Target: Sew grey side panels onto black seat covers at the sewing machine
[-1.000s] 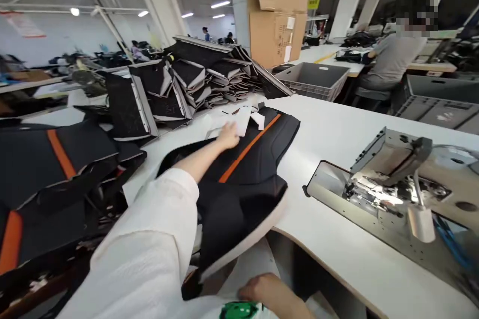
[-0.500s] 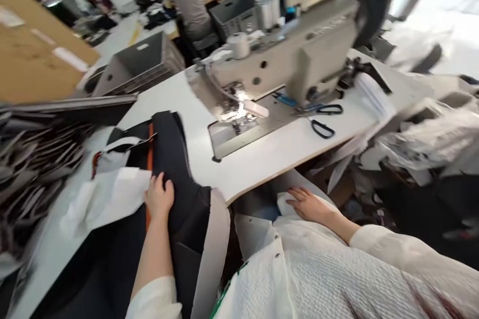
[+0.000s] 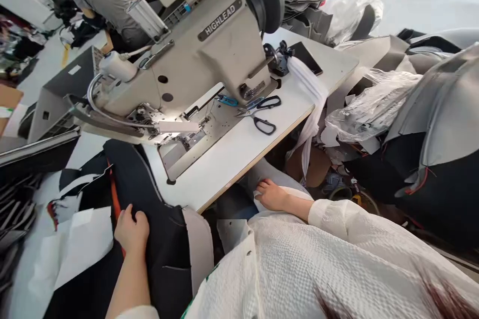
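My left hand (image 3: pixel 131 229) rests on a large black fabric piece (image 3: pixel 160 239), thumb and forefinger apart; its other fingers are partly hidden. An orange strip (image 3: pixel 114 190) runs along the fabric by this hand. To its left lies a white sheet (image 3: pixel 88 239). My right hand (image 3: pixel 272 195) lies on my lap over white cloth (image 3: pixel 295 192), fingers lightly bent and spread. Ahead of both hands stands a sewing machine (image 3: pixel 187 60), its lamp lit near the needle. Black-handled scissors (image 3: pixel 265 126) and small blue snips (image 3: pixel 227 100) lie on its bed and tabletop.
The white table (image 3: pixel 239 159) has a rounded front edge near my lap. Plastic-wrapped material (image 3: pixel 374 104) and grey-black fabric pieces (image 3: pixel 430 124) are piled at right. A grey crate (image 3: pixel 67 84) stands behind at left. A person in grey (image 3: pixel 108 5) sits beyond the machine.
The view has swung to the right, so the machine and table appear further left. My left hand stays on the black fabric. My right hand remains on my lap, its fingers more bent.
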Motion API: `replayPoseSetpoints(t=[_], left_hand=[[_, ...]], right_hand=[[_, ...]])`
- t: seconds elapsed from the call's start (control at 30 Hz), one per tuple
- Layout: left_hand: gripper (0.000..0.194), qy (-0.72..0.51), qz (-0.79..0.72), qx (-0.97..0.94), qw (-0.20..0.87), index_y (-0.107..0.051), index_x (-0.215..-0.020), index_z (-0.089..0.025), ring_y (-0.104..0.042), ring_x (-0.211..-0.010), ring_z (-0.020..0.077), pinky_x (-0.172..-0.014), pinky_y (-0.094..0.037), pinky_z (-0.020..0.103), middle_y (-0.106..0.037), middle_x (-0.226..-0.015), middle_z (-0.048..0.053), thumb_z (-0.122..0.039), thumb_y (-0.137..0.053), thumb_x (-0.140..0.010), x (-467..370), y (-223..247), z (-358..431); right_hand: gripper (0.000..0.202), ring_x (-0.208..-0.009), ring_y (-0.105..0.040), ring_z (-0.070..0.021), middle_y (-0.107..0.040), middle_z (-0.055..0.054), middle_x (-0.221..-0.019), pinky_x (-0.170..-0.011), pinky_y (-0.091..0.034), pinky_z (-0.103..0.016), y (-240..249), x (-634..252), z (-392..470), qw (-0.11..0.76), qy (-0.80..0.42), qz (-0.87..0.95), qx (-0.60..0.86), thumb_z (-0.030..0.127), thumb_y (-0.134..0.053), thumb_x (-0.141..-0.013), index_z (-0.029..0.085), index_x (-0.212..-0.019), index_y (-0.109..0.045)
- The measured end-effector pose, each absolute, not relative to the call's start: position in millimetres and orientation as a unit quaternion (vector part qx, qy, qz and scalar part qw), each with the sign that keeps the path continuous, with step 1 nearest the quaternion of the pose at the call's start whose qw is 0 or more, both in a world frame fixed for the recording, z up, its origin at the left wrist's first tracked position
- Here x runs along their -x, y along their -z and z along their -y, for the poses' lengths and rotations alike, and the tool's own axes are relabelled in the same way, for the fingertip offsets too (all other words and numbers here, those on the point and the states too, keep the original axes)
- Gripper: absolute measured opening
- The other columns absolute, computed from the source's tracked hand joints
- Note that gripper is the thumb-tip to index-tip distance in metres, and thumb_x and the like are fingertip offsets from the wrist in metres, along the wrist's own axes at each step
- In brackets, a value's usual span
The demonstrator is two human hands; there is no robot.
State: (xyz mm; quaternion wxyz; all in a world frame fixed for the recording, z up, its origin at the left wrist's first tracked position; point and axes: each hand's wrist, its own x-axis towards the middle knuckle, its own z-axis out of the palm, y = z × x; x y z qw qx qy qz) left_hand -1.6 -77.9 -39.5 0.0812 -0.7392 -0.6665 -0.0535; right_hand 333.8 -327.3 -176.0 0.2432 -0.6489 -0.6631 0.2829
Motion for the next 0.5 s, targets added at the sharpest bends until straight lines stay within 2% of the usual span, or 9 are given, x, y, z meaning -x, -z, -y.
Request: replayPoseSetpoints(t=[0.07, 0.17, 0.27, 0.33, 0.37, 0.43, 0.5], left_hand=[[0.053, 0.038, 0.659, 0.747, 0.082, -0.047, -0.126, 0.004, -0.042, -0.128, 0.0326, -0.107, -0.034, 0.045, -0.048, -0.132, 0.025, -0.024, -0.029, -0.086, -8.7, 38.7, 89.5], [0.046, 0.013, 0.678, 0.732, 0.064, -0.055, -0.123, -0.007, -0.05, -0.121, 0.0247, -0.105, -0.038, 0.036, -0.054, -0.129, 0.014, -0.024, -0.034, -0.087, -5.1, 35.9, 103.8], [0.034, -0.015, 0.728, 0.685, 0.026, -0.067, -0.103, -0.015, -0.064, -0.094, 0.0257, -0.086, -0.05, 0.038, -0.069, -0.1, 0.009, -0.028, -0.04, -0.086, 18.5, 22.0, 108.1], [0.03, -0.03, 0.738, 0.674, -0.013, -0.07, -0.088, -0.016, -0.066, -0.08, 0.0234, -0.076, -0.052, 0.035, -0.07, -0.083, 0.007, -0.029, -0.042, -0.086, 34.8, 8.2, 105.3], [0.03, -0.034, 0.733, 0.679, -0.032, -0.069, -0.086, -0.016, -0.066, -0.077, 0.0221, -0.074, -0.052, 0.034, -0.07, -0.08, 0.006, -0.03, -0.043, -0.086, 40.1, 2.2, 101.4], [0.031, -0.027, 0.705, 0.707, -0.055, -0.066, -0.102, -0.017, -0.065, -0.088, 0.0206, -0.082, -0.051, 0.032, -0.07, -0.094, 0.006, -0.032, -0.043, -0.088, 41.3, -3.6, 86.9], [0.041, -0.008, 0.668, 0.741, -0.06, -0.052, -0.127, -0.018, -0.055, -0.114, 0.0208, -0.099, -0.042, 0.034, -0.059, -0.123, 0.007, -0.035, -0.041, -0.091, 30.9, 1.6, 65.4]], right_hand=[[0.027, -0.117, -0.05, -0.022, -0.064, -0.003, -0.117, -0.108, -0.03, -0.038, 176.2, -331.9, 329.1, 0.23, -0.281, 0.679, 0.638, 0.017, -0.048, -0.085, 0.029, -0.095, -0.071], [0.031, -0.116, -0.05, -0.0262, -0.061, -0.008, -0.119, -0.107, -0.03, -0.045, 179.0, -330.3, 331.9, 0.197, -0.262, 0.725, 0.606, 0.012, -0.046, -0.084, 0.025, -0.098, -0.071], [0.032, -0.116, -0.05, -0.0315, -0.059, -0.014, -0.122, -0.1, -0.034, -0.054, 190.8, -337.8, 327.5, 0.162, -0.231, 0.773, 0.568, 0.014, -0.045, -0.085, 0.02, -0.106, -0.069], [0.033, -0.114, -0.052, -0.0322, -0.059, -0.014, -0.122, -0.097, -0.036, -0.055, 203.0, -344.6, 320.4, 0.141, -0.209, 0.798, 0.548, 0.016, -0.045, -0.086, 0.021, -0.109, -0.067], [0.033, -0.113, -0.052, -0.0319, -0.059, -0.013, -0.122, -0.096, -0.037, -0.054, 209.3, -346.9, 316.6, 0.13, -0.2, 0.807, 0.541, 0.017, -0.045, -0.086, 0.023, -0.11, -0.067], [0.033, -0.112, -0.054, -0.0313, -0.06, -0.01, -0.122, -0.095, -0.039, -0.053, 218.5, -347.4, 309.5, 0.107, -0.191, 0.82, 0.529, 0.018, -0.047, -0.085, 0.026, -0.109, -0.068], [0.032, -0.111, -0.055, -0.0322, -0.062, -0.01, -0.119, -0.093, -0.042, -0.052, 218.2, -342.4, 303.1, 0.085, -0.193, 0.83, 0.516, 0.017, -0.05, -0.082, 0.026, -0.106, -0.069]])
